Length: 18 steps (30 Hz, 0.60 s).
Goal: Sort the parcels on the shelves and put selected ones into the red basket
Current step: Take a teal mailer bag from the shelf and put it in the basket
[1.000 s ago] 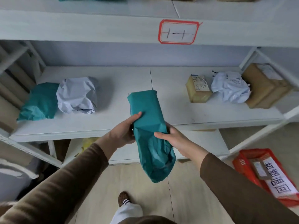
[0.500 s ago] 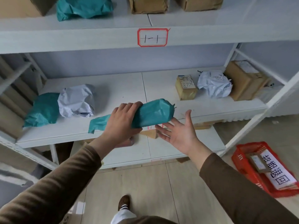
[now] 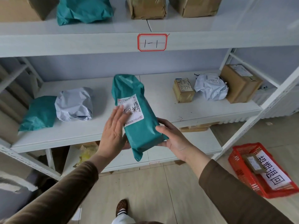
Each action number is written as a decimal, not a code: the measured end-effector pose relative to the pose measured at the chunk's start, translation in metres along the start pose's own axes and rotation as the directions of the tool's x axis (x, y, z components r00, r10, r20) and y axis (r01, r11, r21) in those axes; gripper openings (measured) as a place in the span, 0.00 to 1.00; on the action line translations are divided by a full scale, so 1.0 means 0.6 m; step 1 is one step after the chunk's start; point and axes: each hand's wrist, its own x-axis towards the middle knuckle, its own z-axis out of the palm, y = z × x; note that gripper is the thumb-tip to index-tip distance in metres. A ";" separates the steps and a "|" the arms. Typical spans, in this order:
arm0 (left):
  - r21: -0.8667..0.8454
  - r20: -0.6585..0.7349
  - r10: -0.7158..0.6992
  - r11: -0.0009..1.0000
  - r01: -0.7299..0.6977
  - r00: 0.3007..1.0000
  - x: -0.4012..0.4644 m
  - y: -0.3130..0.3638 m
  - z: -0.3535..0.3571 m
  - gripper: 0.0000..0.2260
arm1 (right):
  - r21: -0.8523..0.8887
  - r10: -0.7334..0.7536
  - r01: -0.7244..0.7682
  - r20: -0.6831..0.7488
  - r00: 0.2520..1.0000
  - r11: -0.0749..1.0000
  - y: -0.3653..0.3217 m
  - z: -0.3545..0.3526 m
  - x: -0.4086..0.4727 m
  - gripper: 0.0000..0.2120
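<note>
You stand before the white metal shelving unit (image 3: 97,44), where sorting looks to be well short of done: the middle shelf holds a large brown cardboard box (image 3: 239,84) at the far right, a crumpled grey plastic mailer (image 3: 74,104) and a teal bag (image 3: 38,113) at the left, and more parcels line the shelf above. On the floor to your right, the red plastic basket (image 3: 242,172) holds at least one small brown parcel beside its printed sign. The teal plastic-wrapped parcel (image 3: 142,126) is in the air before the middle shelf, label up. Your right hand (image 3: 174,139) curls round its lower end; your left hand (image 3: 113,131) lies flat, fingers straight, against its label side.
</note>
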 end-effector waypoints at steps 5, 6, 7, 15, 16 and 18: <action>-0.693 0.499 -0.479 0.280 0.664 0.722 -0.014 0.021 -0.002 0.20 | -0.486 -0.262 0.201 -0.061 0.963 0.851 0.007 0.032 0.002 0.36; -0.688 0.580 -0.470 0.155 0.709 0.665 -0.013 0.020 -0.001 0.19 | -0.556 -0.301 0.219 -0.059 0.952 0.801 0.013 0.036 0.006 0.38; -0.664 0.635 -0.456 0.089 0.742 0.623 -0.013 0.020 0.002 0.23 | -0.595 -0.328 0.235 -0.051 0.943 0.768 0.020 0.041 0.010 0.39; -0.703 0.653 -0.398 0.000 0.711 0.645 -0.009 0.021 0.003 0.25 | -0.065 -0.146 0.138 -0.151 0.978 0.988 0.033 0.059 0.053 0.25; -0.703 0.650 -0.388 0.019 0.711 0.653 -0.007 0.022 0.001 0.26 | -0.013 -0.098 0.097 -0.154 0.983 0.995 0.038 0.057 0.060 0.23; -0.698 0.651 -0.377 0.046 0.715 0.659 -0.002 0.019 -0.003 0.31 | 0.027 -0.032 0.037 -0.155 0.987 0.999 0.046 0.056 0.071 0.17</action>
